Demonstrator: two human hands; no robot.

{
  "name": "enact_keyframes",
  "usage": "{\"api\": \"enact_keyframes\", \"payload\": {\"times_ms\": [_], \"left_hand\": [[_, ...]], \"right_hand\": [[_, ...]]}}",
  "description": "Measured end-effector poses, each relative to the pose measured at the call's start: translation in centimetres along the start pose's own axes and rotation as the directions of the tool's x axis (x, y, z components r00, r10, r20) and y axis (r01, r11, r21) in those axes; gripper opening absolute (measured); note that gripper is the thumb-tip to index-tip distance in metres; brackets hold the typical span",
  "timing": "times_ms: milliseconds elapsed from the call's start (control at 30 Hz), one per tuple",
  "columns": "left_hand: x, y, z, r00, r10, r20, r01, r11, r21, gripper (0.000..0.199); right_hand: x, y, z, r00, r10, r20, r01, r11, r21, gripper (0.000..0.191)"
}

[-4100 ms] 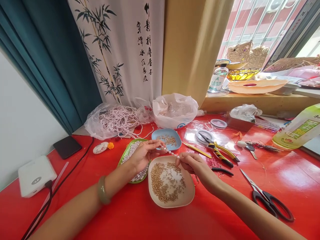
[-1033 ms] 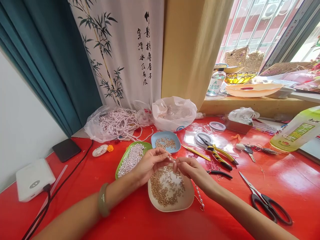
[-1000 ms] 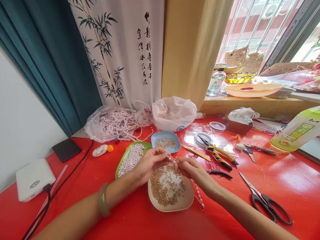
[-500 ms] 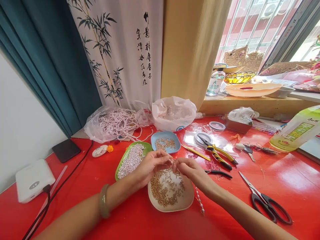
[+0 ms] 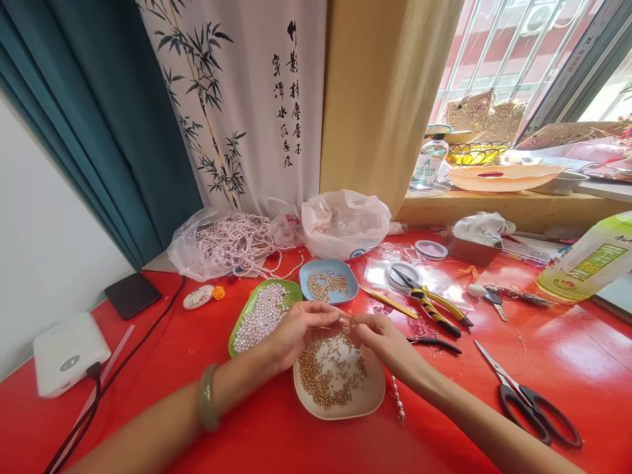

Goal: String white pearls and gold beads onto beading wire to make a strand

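My left hand (image 5: 293, 332) is closed in a pinch above the dish of gold beads, with a thin beading thread (image 5: 323, 327) at its fingertips. Facing it almost tip to tip, my right hand (image 5: 374, 334) pinches the same thread, where a tiny pale bead shows between the fingers. A finished strand of pearl and gold beads (image 5: 397, 401) hangs out from beneath my right wrist onto the table. Below both hands lies the cream dish (image 5: 340, 413) with many small gold beads (image 5: 316, 375). A green tray (image 5: 233, 339) of white pearls (image 5: 261, 316) sits beside my left hand.
Behind the hands stands a blue dish (image 5: 326, 264) of gold beads. Pliers (image 5: 429, 306), yellow tweezers (image 5: 390, 301) and scissors (image 5: 528, 395) lie to the right. Pearl strands (image 5: 232, 240) and a plastic bag (image 5: 345, 224) are at the back. A power bank (image 5: 72, 355) with its cable sits left.
The view has shifted slightly. My fingers have moved a little at the thread, the right hand's fingertips curling in more; both hands stay over the cream dish.
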State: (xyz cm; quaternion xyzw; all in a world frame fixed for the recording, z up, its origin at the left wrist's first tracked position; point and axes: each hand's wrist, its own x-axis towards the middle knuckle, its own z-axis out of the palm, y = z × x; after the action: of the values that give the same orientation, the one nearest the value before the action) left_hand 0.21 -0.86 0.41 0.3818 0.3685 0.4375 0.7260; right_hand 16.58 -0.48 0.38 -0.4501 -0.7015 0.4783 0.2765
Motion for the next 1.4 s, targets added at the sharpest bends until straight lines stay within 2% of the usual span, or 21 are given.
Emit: {"api": "enact_keyframes", "payload": {"times_ms": [100, 300, 533, 733, 833, 1033, 1100, 1200, 1267, 1400], "left_hand": [[0.0, 0.1, 0.0, 1.0, -0.001, -0.017, 0.001, 1.0, 0.007, 0.009], [-0.1, 0.0, -0.1, 1.0, -0.002, 0.004, 0.002, 0.999, 0.038, 0.009], [-0.2, 0.1, 0.1, 0.999, 0.011, 0.03, -0.013, 0.998, 0.056, 0.01], [0.0, -0.1, -0.1, 1.0, -0.006, -0.02, 0.007, 0.997, 0.073, 0.015], [0.1, -0.1, -0.2, 0.999, 0.005, -0.032, -0.002, 0.996, 0.088, 0.016], [0.0, -0.1, 0.0, 0.997, 0.062, -0.047, -0.052, 0.979, 0.197, 0.013], [-0.1, -0.1, 0.2, 0.996, 0.074, -0.04, -0.062, 0.965, 0.255, 0.015], [-0.4, -0.1, 0.5, 0.995, 0.094, 0.027, -0.098, 0.945, 0.311, 0.018], [-0.5, -0.1, 0.7, 0.992, 0.108, 0.064, -0.122, 0.94, 0.32, 0.018], [-0.6, 0.0, 1.0, 0.992, 0.106, 0.061, -0.121, 0.929, 0.349, 0.02]], "right_hand": [[-0.1, 0.0, 0.0, 1.0, -0.007, 0.002, 0.007, 1.0, -0.015, 0.019], [-0.2, -0.5, 0.1, 1.0, 0.004, -0.006, -0.004, 0.997, -0.083, 0.036], [-0.1, 0.0, 0.1, 1.0, 0.02, 0.007, -0.02, 0.998, -0.066, 0.023], [-0.4, -0.5, -0.2, 0.999, 0.024, 0.032, -0.023, 0.999, -0.024, 0.033], [-0.4, -0.8, -0.3, 0.999, -0.044, -0.005, 0.044, 0.999, -0.001, 0.036], [-0.1, -0.4, -0.4, 0.96, -0.216, -0.18, 0.212, 0.976, -0.043, 0.02], [-0.2, -0.5, -0.4, 0.945, -0.271, -0.181, 0.261, 0.962, -0.077, 0.02], [-0.4, -0.9, -0.3, 0.926, -0.351, -0.138, 0.332, 0.933, -0.14, 0.014], [-0.5, -1.2, -0.3, 0.926, -0.355, -0.129, 0.335, 0.929, -0.158, 0.011], [-0.4, -1.3, -0.2, 0.936, -0.329, -0.125, 0.305, 0.935, -0.179, 0.013]]}}
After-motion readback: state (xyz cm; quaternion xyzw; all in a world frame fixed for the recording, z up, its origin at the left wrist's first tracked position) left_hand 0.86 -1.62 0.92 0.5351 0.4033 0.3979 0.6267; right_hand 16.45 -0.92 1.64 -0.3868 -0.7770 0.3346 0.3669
